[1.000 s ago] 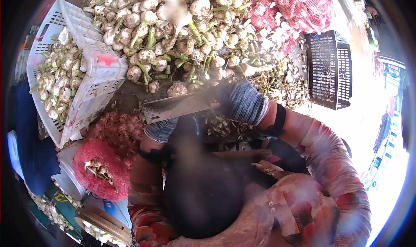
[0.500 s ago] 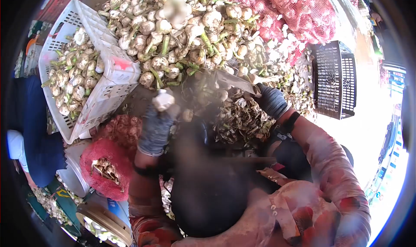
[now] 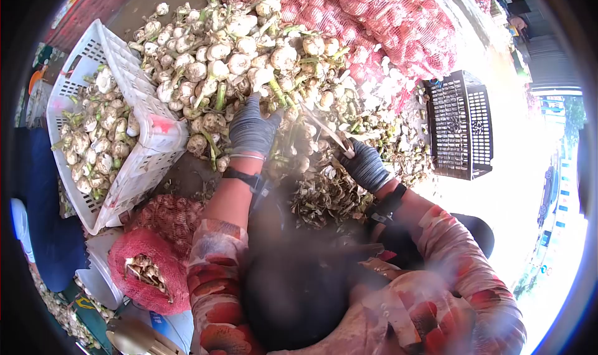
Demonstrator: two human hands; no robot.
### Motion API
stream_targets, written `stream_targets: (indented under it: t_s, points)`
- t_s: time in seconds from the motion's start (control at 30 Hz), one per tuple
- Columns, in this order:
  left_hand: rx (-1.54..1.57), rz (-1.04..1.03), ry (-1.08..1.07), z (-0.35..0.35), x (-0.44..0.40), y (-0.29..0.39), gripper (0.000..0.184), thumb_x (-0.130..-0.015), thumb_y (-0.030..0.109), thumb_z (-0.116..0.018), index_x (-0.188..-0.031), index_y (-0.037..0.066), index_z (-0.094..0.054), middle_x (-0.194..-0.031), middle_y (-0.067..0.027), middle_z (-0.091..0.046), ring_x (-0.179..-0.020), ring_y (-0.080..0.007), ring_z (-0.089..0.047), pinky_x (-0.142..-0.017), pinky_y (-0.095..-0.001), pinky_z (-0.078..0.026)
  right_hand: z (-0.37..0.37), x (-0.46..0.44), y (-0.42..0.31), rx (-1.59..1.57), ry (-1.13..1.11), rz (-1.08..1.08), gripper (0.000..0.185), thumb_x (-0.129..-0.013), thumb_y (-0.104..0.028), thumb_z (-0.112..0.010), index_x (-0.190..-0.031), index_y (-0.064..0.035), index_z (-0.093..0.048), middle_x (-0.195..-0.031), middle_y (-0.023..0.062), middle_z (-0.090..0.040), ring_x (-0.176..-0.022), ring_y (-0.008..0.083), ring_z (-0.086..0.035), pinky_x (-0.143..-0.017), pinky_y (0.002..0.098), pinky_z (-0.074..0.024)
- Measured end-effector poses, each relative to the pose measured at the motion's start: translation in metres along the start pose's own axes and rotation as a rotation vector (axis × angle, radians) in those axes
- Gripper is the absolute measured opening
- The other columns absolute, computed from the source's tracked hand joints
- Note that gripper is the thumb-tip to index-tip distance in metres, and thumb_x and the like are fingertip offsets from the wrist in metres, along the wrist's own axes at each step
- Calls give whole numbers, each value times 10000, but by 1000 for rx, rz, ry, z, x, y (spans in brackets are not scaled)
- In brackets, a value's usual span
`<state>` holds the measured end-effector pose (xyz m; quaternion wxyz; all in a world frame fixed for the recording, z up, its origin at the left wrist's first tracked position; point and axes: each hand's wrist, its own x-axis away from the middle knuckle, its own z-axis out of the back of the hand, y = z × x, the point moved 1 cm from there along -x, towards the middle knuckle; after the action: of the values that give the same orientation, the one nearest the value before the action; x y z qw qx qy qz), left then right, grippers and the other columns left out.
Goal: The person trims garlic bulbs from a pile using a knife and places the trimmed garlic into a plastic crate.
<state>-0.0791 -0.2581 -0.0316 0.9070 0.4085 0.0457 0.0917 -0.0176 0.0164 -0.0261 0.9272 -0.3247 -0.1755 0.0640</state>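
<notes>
A big heap of garlic bulbs with green stems (image 3: pixel 218 68) fills the upper middle. My left hand (image 3: pixel 253 129), in a grey glove, reaches onto the heap's near edge with fingers apart and no bulb in its grasp. In my gloved right hand (image 3: pixel 366 167) is the handle of a knife (image 3: pixel 322 124), whose blade slants up and left toward the heap. Dry skins and cut scraps (image 3: pixel 330 193) lie below the knife.
A white crate (image 3: pixel 134 93) of garlic stands left. Red mesh sacks (image 3: pixel 398 25) lie at the top, an open one (image 3: pixel 149 271) lower left. A black crate (image 3: pixel 461 124) is at right. A person's dark-clothed leg (image 3: pixel 50 212) shows far left.
My left hand has let go of the bulb it held and moved up onto the heap. My right hand has shifted slightly left and down with the knife. The view has moved.
</notes>
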Motion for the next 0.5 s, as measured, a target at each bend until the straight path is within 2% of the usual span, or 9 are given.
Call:
stream_targets:
  t_s: [0.07, 0.1, 0.17, 0.23, 0.27, 0.3, 0.37, 0.43, 0.5]
  points:
    - [-190, 6, -40, -18, -12, -4, 344, -825, 91, -674, -1152, 29, -591, -990, -158, -629, -925, -282, -605, -866, -393, -485, 3, 2, -5, 20, 0, -13, 503, -907, -357, -609, -1296, -56, -502, -827, 248, -646, -784, 425, -635, -667, 455, -512]
    - [-188, 7, -38, -22, -13, -15, 344, -825, 91, -674, -1152, 29, -591, -990, -158, -629, -925, -282, -605, -866, -393, -485, 6, 2, -10, 67, -9, -29, 516, -908, -356, -610, -1309, -53, -494, -837, 251, -648, -790, 427, -639, -663, 453, -510]
    - [49, -71, 63, -19, -5, -41, 312, -875, 205, -635, -1145, 66, -563, -1016, -172, -668, -873, -305, -661, -789, -390, -516, -1, 0, 3, -26, 3, -16, 482, -906, -336, -626, -1271, -42, -516, -842, 227, -653, -792, 403, -641, -692, 424, -512]
    - [605, 149, 87, -17, 11, -73, 262, -882, 109, -625, -1142, 90, -603, -886, -82, -667, -809, -166, -627, -728, -336, -505, 0, -6, -10, -242, -58, -10, 398, -907, -305, -635, -1184, -31, -554, -838, 194, -645, -790, 360, -630, -731, 392, -509]
    - [472, 171, 79, -12, 23, -79, 259, -894, 104, -619, -1151, 78, -598, -890, -82, -669, -806, -160, -614, -736, -330, -500, -10, -3, 0, -338, -42, -13, 313, -911, -279, -634, -1086, -25, -580, -837, 168, -632, -788, 322, -608, -755, 369, -503]
    - [340, 191, 71, 3, 34, -71, 257, -907, 100, -613, -1161, 66, -594, -894, -81, -671, -803, -154, -600, -743, -324, -495, -7, -8, -7, -185, 75, 142, 289, -912, -278, -621, -1057, -30, -594, -814, 164, -644, -786, 330, -636, -733, 377, -511]
    - [339, 255, 69, 16, 69, -99, 269, -920, 110, -607, -1183, 61, -583, -911, -79, -666, -805, -147, -589, -749, -318, -493, -15, -16, 1, -90, -16, 111, 299, -908, -304, -606, -1060, -47, -607, -803, 178, -653, -782, 355, -651, -700, 400, -518]
    - [324, 323, 61, 39, 118, -120, 282, -933, 120, -600, -1205, 55, -571, -928, -77, -661, -807, -140, -579, -755, -313, -491, -16, -11, -11, -100, 10, 127, 306, -904, -330, -591, -1049, -61, -613, -782, 191, -646, -773, 376, -648, -667, 429, -517]
    - [235, 472, -144, 59, 149, -124, 303, -959, 130, -569, -1254, 65, -541, -1004, -79, -645, -820, -159, -591, -762, -298, -499, -13, -8, -18, 16, -141, 114, 310, -903, -352, -581, -1010, -65, -625, -776, 202, -636, -758, 379, -637, -651, 438, -511]
